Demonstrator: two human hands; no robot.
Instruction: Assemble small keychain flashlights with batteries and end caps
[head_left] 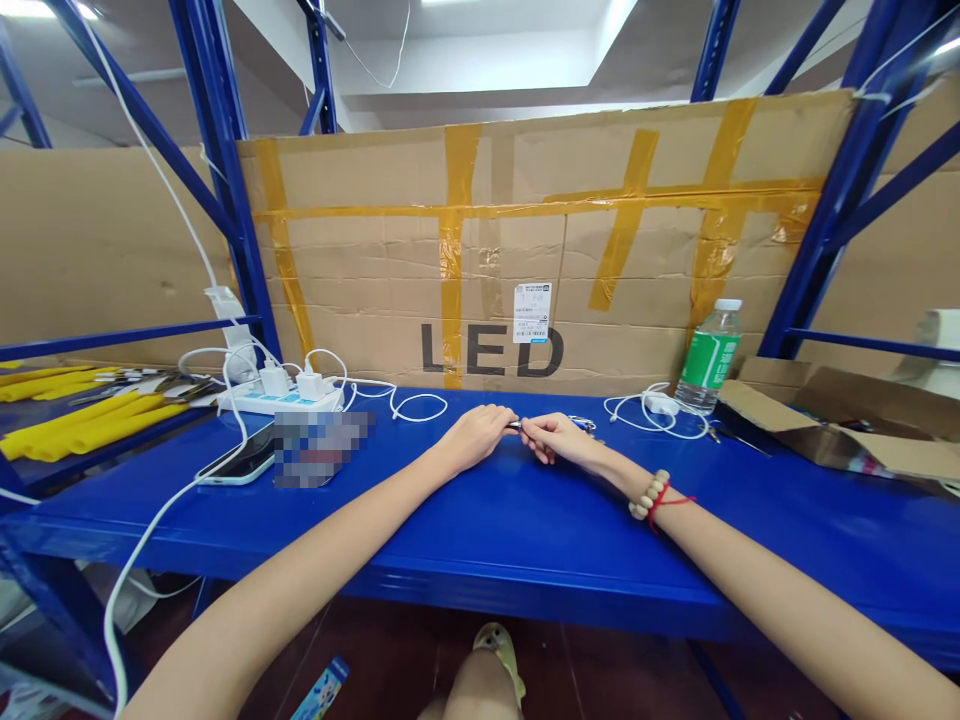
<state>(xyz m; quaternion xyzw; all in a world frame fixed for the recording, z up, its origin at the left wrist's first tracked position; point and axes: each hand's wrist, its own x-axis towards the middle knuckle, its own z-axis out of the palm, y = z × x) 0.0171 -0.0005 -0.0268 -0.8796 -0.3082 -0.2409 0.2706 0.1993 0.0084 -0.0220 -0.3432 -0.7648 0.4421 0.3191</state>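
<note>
Near the middle of the blue table my left hand (480,437) and my right hand (553,437) almost meet, both with fingers closed. Between their fingertips shows a short bit of a thin, dark, shiny object (514,426); both hands grip it, and most of it is hidden by the fingers. Its kind cannot be made out. Just behind my right hand lies a small blue and silver item (583,424), partly covered. My right wrist wears a bead bracelet (649,496) with a red string.
Left stand a white power strip (289,398) with chargers, a phone (238,458) and a blurred-out object (319,450). A bottle (709,357), a white cable (637,412) and an open carton (840,415) are right. A taped cardboard panel (375,270) closes the back.
</note>
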